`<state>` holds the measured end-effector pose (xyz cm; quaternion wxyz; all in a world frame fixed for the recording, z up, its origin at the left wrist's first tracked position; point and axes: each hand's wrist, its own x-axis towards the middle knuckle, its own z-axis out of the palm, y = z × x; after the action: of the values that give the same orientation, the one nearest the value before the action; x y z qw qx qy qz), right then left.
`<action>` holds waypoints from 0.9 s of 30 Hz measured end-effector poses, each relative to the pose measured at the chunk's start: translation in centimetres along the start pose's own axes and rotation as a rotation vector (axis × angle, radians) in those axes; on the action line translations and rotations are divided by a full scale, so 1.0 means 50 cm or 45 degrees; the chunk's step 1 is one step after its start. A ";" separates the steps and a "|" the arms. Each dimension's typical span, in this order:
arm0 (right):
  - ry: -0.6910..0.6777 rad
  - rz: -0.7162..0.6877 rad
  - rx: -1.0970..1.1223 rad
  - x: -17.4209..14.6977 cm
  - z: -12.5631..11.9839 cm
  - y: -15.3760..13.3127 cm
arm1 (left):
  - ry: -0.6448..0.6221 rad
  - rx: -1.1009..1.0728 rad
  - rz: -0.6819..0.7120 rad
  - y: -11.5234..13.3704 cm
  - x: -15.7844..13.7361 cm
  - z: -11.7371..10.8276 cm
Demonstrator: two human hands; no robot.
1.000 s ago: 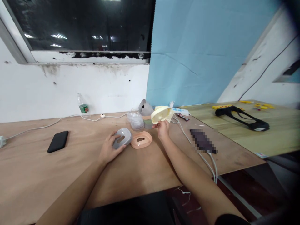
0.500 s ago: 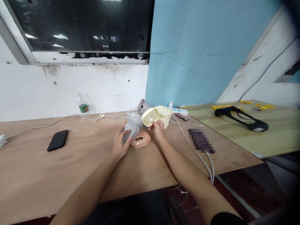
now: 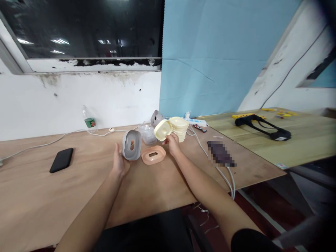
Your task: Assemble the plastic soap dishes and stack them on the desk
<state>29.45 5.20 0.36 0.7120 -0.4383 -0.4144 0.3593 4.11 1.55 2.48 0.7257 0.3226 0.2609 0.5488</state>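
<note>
My left hand point(image 3: 120, 162) grips a grey oval soap-dish-like piece point(image 3: 137, 149), tilted on its side above the table. A slot in its base faces me, and my fingers are mostly hidden behind it. A pale yellow oval piece point(image 3: 161, 131) is pinched by its edge in my right hand point(image 3: 173, 145), held tilted before a stack of similar yellow pieces point(image 3: 180, 131). Between my hands, a peach oval piece point(image 3: 160, 156) with a slot lies on the table. Clear plastic pieces point(image 3: 147, 131) and another grey piece point(image 3: 155, 117) sit just behind.
A black phone point(image 3: 61, 160) lies at left, and a plastic bottle point(image 3: 89, 119) stands by the wall. White cables run to a power strip point(image 3: 196, 122) at the back. A blurred-out dark object point(image 3: 221, 153) and a black headset-like frame point(image 3: 262, 127) lie to the right.
My left hand has moved left, away from the peach piece, and the grey piece in it now stands tilted with its slot showing. My right hand keeps the yellow piece nearly still.
</note>
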 end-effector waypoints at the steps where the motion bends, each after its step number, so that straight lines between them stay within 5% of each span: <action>1: 0.007 -0.004 0.000 0.000 0.000 0.000 | -0.061 -0.008 -0.016 0.006 -0.002 -0.005; 4: 0.041 -0.018 0.015 0.000 0.000 -0.003 | -0.141 0.090 -0.035 0.003 -0.001 -0.020; 9: 0.052 -0.018 0.027 -0.001 0.000 -0.006 | 0.106 0.622 0.084 -0.040 0.013 -0.015; 14: 0.027 -0.039 0.027 -0.001 -0.002 -0.002 | 0.015 0.971 0.211 -0.063 0.042 0.015; 19: 0.024 -0.044 0.020 -0.001 -0.005 -0.002 | -0.115 1.030 0.173 -0.067 0.089 0.009; 27: 0.038 -0.030 0.007 0.012 -0.011 0.012 | -0.053 0.945 0.171 -0.094 0.104 -0.026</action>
<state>30.10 5.77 -0.16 0.7234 -0.4369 -0.4078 0.3456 7.48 5.91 -2.07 0.5270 0.5912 0.4054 0.4565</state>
